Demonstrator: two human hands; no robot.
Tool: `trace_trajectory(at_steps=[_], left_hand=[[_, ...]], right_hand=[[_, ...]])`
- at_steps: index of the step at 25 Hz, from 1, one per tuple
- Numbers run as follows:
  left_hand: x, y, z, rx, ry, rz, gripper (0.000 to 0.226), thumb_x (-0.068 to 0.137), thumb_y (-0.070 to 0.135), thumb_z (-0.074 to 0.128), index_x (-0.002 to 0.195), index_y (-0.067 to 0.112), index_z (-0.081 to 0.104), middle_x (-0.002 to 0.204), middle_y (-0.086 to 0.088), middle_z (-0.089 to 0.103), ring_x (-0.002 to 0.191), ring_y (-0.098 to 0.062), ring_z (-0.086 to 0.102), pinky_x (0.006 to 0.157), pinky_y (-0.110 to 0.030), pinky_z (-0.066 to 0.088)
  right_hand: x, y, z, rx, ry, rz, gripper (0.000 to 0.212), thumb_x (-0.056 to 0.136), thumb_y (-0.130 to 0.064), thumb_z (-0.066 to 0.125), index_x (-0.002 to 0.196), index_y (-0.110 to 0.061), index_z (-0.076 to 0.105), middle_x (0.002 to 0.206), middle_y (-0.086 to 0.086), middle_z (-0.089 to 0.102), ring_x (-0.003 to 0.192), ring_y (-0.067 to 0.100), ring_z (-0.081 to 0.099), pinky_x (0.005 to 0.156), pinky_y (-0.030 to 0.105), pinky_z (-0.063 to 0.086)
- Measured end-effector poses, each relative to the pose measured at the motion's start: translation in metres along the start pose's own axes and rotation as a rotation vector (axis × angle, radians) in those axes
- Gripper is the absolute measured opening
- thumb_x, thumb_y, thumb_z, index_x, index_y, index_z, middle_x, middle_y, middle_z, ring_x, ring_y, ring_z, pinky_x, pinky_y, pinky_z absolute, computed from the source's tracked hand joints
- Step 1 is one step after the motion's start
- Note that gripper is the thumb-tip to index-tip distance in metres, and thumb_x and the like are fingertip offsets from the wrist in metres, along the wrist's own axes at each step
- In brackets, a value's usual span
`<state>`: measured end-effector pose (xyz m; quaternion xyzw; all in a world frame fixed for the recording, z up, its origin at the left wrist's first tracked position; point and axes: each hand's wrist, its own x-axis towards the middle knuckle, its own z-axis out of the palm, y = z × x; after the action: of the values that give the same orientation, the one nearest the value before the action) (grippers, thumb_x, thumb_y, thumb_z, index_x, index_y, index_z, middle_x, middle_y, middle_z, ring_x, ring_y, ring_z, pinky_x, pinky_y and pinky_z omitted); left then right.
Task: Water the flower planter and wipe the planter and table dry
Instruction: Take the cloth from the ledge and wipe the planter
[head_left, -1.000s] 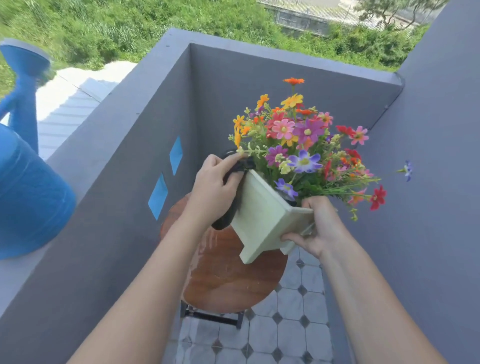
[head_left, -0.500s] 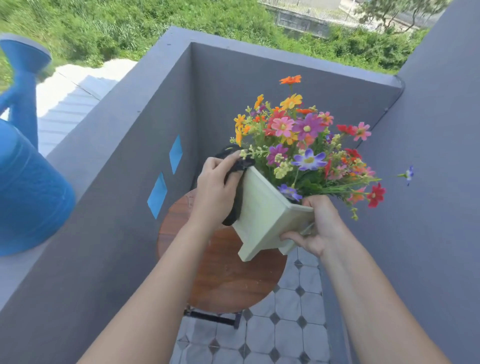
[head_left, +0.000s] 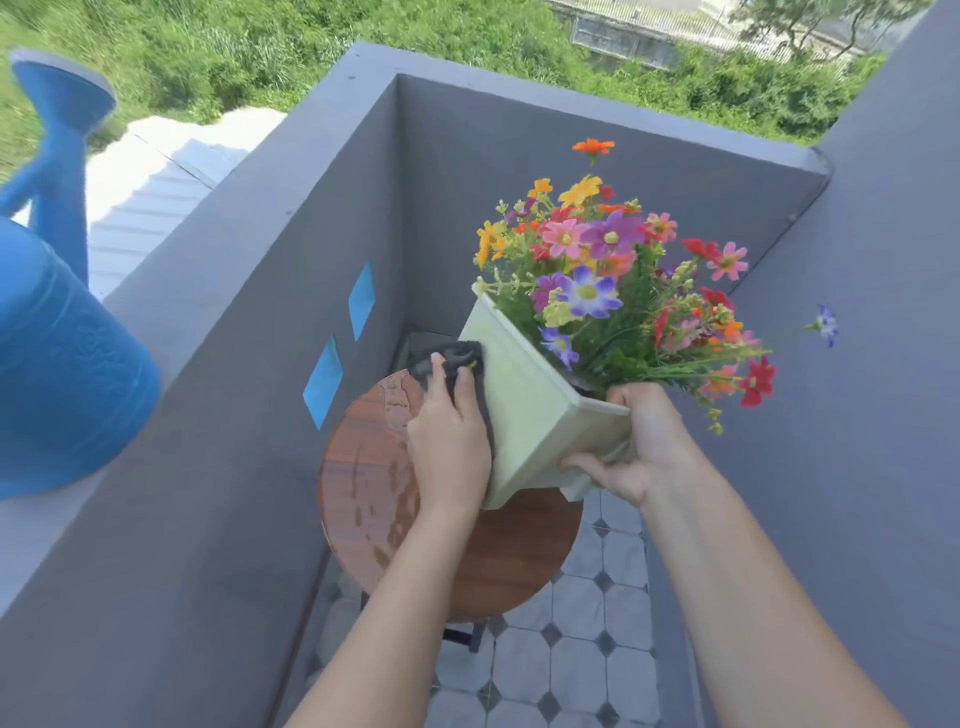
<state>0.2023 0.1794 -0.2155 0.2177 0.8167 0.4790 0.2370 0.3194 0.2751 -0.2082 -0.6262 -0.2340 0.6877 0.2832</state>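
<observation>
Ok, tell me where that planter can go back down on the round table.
The planter is held tilted above the table. The near right part of the top, toward the tiled floor, looks bare and dry. The left side by the grey wall is bare too but shows wet patches. The far edge is crowded by the left hand and dark cloth.

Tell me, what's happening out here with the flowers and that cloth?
A person is drying a pale green flower planter. The right hand holds it tilted above a round wooden table, while the left hand presses a dark cloth against the planter's side. The tabletop shows wet patches, so it has not yet been wiped. A blue watering can sits on the ledge to the left.
</observation>
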Motion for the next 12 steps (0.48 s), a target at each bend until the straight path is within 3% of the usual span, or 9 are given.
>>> trace_trajectory(at_steps=[4, 7, 9, 12], left_hand=[[-0.028, 0.002, -0.019, 0.012, 0.02, -0.018, 0.036, 0.1, 0.029, 0.035, 0.109, 0.01, 0.064, 0.102, -0.017, 0.068, 0.096, -0.039, 0.053, 0.065, -0.03, 0.02], [-0.036, 0.027, -0.022, -0.078, 0.072, 0.056, 0.031, 0.099, 0.03, 0.039, 0.086, 0.011, 0.061, 0.074, -0.005, 0.061, 0.075, -0.028, 0.044, 0.059, -0.026, 0.019], [-0.04, 0.036, -0.015, -0.062, 0.143, 0.122, 0.032, 0.099, 0.028, 0.039, 0.102, 0.006, 0.063, 0.079, -0.008, 0.064, 0.076, -0.029, 0.045, 0.059, -0.027, 0.017], [-0.039, 0.013, -0.011, 0.026, 0.168, 0.028, 0.036, 0.1, 0.027, 0.037, 0.119, 0.007, 0.06, 0.104, -0.018, 0.067, 0.093, -0.039, 0.054, 0.064, -0.03, 0.02]], right_hand=[[-0.004, 0.002, 0.007, -0.009, 0.014, -0.012, 0.04, 0.041, -0.012, 0.049, 0.077, -0.02, 0.033, 0.107, 0.003, 0.025, 0.095, 0.029, 0.034, 0.053, 0.045, 0.055], [-0.004, 0.009, 0.013, -0.014, 0.011, -0.021, 0.053, 0.041, -0.013, 0.049, 0.091, -0.019, 0.033, 0.108, 0.005, 0.029, 0.094, 0.03, 0.039, 0.051, 0.043, 0.055], [-0.004, 0.012, 0.015, 0.004, 0.014, -0.016, 0.059, 0.04, -0.013, 0.049, 0.097, -0.017, 0.035, 0.11, 0.006, 0.032, 0.097, 0.031, 0.042, 0.049, 0.044, 0.055], [-0.006, 0.011, 0.014, 0.026, -0.003, 0.013, 0.044, 0.041, -0.011, 0.049, 0.084, -0.016, 0.039, 0.111, 0.005, 0.03, 0.105, 0.032, 0.042, 0.052, 0.049, 0.056]])
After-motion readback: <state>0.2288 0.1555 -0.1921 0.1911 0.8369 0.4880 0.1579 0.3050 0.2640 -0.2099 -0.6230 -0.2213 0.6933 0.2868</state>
